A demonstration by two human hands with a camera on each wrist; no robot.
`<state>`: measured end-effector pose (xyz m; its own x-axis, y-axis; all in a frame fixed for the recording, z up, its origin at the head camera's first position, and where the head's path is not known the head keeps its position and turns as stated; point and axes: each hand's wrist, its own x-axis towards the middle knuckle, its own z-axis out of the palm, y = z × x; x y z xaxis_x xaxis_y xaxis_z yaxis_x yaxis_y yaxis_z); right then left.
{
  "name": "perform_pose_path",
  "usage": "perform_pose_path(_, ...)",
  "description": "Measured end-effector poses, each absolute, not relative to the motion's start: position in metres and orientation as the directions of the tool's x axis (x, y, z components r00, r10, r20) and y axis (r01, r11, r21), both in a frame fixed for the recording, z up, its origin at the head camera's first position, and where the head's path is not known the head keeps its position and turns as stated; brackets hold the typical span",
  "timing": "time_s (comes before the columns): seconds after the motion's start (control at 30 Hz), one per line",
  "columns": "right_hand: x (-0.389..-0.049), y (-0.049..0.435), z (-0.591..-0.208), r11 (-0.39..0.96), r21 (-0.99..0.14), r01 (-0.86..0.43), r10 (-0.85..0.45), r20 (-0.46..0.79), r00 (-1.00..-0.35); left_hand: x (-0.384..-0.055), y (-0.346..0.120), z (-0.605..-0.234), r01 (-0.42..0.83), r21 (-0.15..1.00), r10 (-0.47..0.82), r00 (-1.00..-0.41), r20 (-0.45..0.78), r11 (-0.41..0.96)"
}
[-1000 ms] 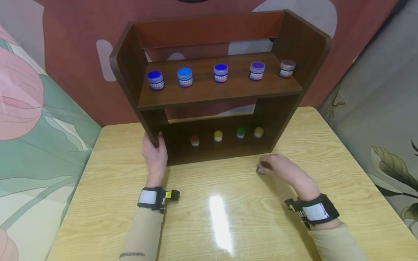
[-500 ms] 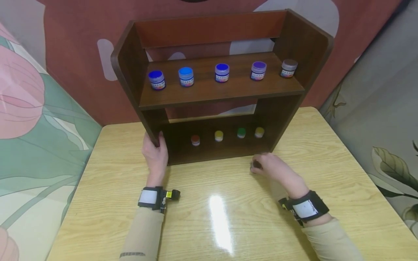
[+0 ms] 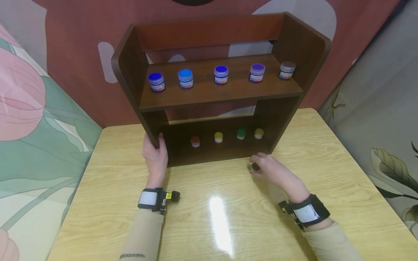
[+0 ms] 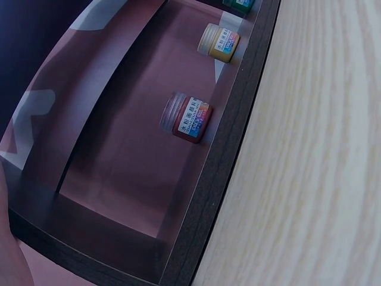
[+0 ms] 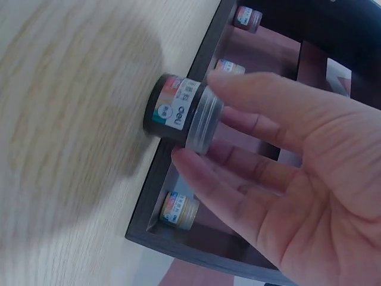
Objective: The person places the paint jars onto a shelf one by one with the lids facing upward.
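Note:
A dark wooden two-tier shelf stands on the table. My left hand grips the lower part of its left side panel, thumb on the inner face. In front of the shelf's lower right corner, my right hand pinches a small dark paint jar by its clear lid, between thumb and fingers. The jar is upright at the tabletop; whether its base touches I cannot tell. On the lower tier sit a red-brown jar, a yellow jar, a green jar and another yellow jar.
Spaced along the upper tier are a dark blue jar, a light blue jar, another blue jar, a purple jar and a grey-lidded jar. Patterned cloth hangs behind and at both sides of the table.
My right hand has moved a little left with the dark paint jar, closer to the shelf's front edge, then nearly stopped. The left hand keeps its grip on the side panel.

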<state>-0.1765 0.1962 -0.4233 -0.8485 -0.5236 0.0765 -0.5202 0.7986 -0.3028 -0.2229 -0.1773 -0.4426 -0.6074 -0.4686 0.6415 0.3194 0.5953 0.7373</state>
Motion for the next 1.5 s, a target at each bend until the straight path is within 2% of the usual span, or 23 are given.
perform_pose_path(0.2, -0.173, 0.193, -0.423, 0.772, -0.281, -0.569, -0.557, 0.131, -0.82, -0.222, -0.177, -0.441, 0.323, 0.73, -0.465, -0.601, 0.65, 0.602)
perform_pose_path(0.4, -0.173, 0.192, -0.422, 0.775, -0.275, -0.569, -0.555, 0.135, -0.821, -0.222, -0.176, -0.441, 0.331, 0.726, -0.473, -0.585, 0.659, 0.603)
perform_pose_path(0.73, -0.176, 0.185, -0.416, 0.769, -0.285, -0.573, -0.541, 0.189, -0.82, -0.221, -0.177, -0.443, 0.323, 0.726, -0.462, -0.6, 0.653, 0.607)
perform_pose_path(1.5, -0.191, 0.158, -0.399, 0.739, -0.283, -0.611, -0.567, 0.228, -0.791, -0.22, -0.177, -0.442, 0.316, 0.73, -0.46, -0.61, 0.645, 0.606)
